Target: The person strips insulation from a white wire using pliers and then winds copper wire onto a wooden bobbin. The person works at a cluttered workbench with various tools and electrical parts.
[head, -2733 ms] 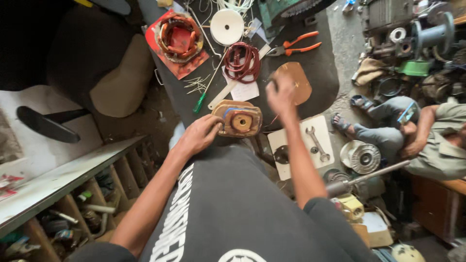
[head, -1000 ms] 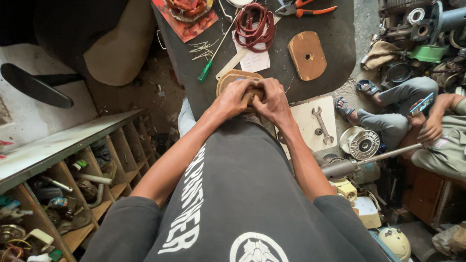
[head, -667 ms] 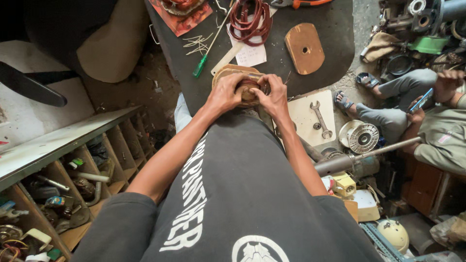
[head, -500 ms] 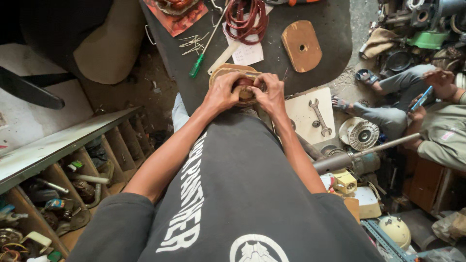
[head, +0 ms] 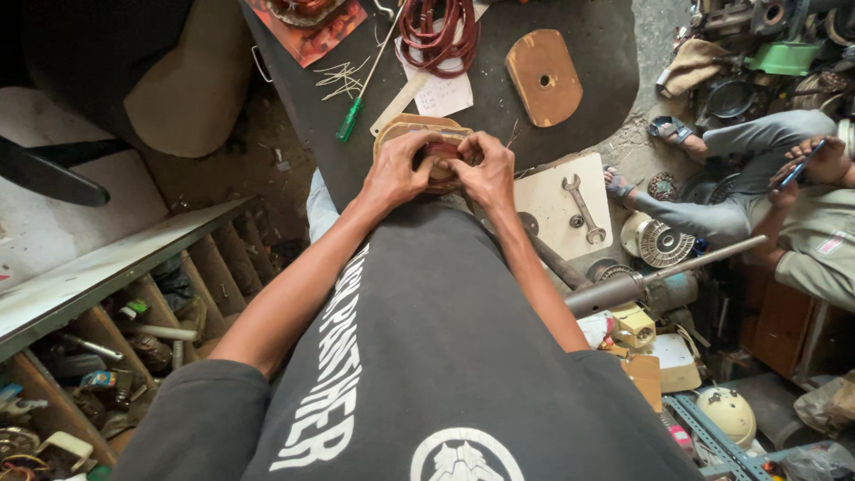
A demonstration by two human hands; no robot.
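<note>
- A wooden winding form [head: 419,134] with a reddish wire coil at its middle is seen at the near edge of the dark desk [head: 606,62], just in front of the person's body.
- The left hand [head: 398,171] is laid over the form's left side, its grip closed on the wooden edge with the fingers curled toward the coil.
- The right hand [head: 487,172] is pressed on the form's right side, its grip pinched together on the coil; the fingertips of both hands are nearly touching.
- A green-handled screwdriver [head: 349,120] is lying to the left of the form, near thin loose wires [head: 338,78].
- A bundle of dark red wire [head: 436,31] is placed farther back on a sheet of paper [head: 443,93].
- An oval wooden plate [head: 543,76] with a centre hole is set to the right, apart from the hands.
- A spanner [head: 582,209] is resting on a pale board [head: 552,200] beside the right forearm.
- Another person [head: 793,205] is seated at the far right with a phone in hand.
</note>
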